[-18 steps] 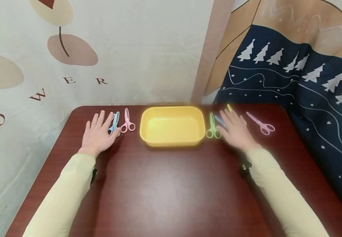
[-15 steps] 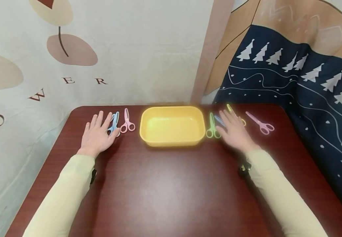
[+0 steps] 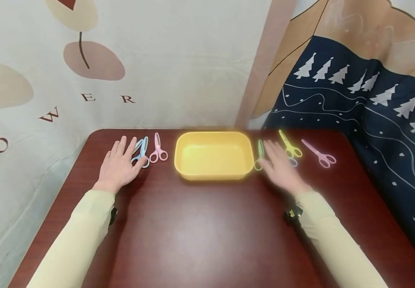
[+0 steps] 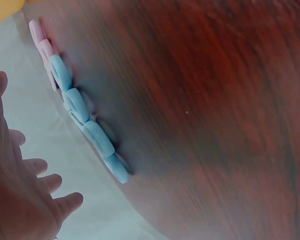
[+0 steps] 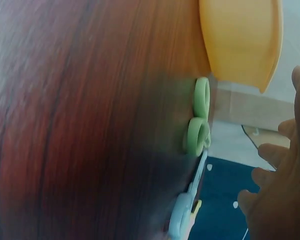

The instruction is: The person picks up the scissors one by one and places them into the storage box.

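Observation:
My left hand (image 3: pixel 119 164) is held with straight, spread fingers beside two pairs of blue scissors (image 3: pixel 143 151), covering part of them in the head view. Just right of these lie pink scissors (image 3: pixel 158 149). In the left wrist view, that hand (image 4: pixel 25 195) hovers apart from the blue scissors (image 4: pixel 97 137). My right hand (image 3: pixel 282 168), fingers extended, is over the green scissors (image 3: pixel 260 154) and mostly hides another blue pair, whose handle (image 3: pixel 293 162) peeks out. The right wrist view has the green scissors (image 5: pixel 201 100) and blue scissors (image 5: pixel 182 210) apart from the hand (image 5: pixel 285 170).
A yellow plastic tray (image 3: pixel 214 176) stands between the hands at the back of the dark red table (image 3: pixel 200 232). Yellow scissors (image 3: pixel 289 144) and purple-pink scissors (image 3: pixel 319 154) lie farther right. Printed curtains (image 3: pixel 178 64) hang behind the table.
My right hand has shifted left toward the green scissors, uncovering the yellow pair. The head view has turned slightly left. My left hand stays nearly in place.

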`<state>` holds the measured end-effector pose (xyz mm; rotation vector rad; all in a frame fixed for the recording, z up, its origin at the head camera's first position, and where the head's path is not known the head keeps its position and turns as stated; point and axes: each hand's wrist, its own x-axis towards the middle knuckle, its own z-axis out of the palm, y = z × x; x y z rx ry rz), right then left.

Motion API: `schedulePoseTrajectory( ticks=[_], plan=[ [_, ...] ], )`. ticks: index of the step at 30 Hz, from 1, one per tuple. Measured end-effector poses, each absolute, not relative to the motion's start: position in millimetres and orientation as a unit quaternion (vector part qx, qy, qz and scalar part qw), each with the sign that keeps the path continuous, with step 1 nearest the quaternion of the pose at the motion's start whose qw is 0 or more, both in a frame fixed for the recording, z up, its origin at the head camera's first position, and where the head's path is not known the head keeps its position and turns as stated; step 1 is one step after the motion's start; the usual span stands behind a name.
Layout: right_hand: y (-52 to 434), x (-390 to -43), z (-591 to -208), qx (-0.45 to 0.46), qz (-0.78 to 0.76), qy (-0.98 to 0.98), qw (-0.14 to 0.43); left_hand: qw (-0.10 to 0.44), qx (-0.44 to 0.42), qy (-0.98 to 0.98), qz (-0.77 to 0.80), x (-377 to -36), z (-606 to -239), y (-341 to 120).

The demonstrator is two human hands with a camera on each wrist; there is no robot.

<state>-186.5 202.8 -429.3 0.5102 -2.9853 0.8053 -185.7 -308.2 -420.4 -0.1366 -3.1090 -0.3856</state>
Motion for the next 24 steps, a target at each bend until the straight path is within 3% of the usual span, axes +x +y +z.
schedulePoseTrajectory(
  ticks=[14,24],
  plan=[
    [187,-177,-434,0.162,0.352,-0.922,0.006,0.020,-0.047,-0.991,-0.126,-177,-421,-312],
    [181,-171,-435,0.128,0.415,-0.900,-0.024,0.040,-0.039,-0.990,-0.129,-176,-423,-317]
  ],
)
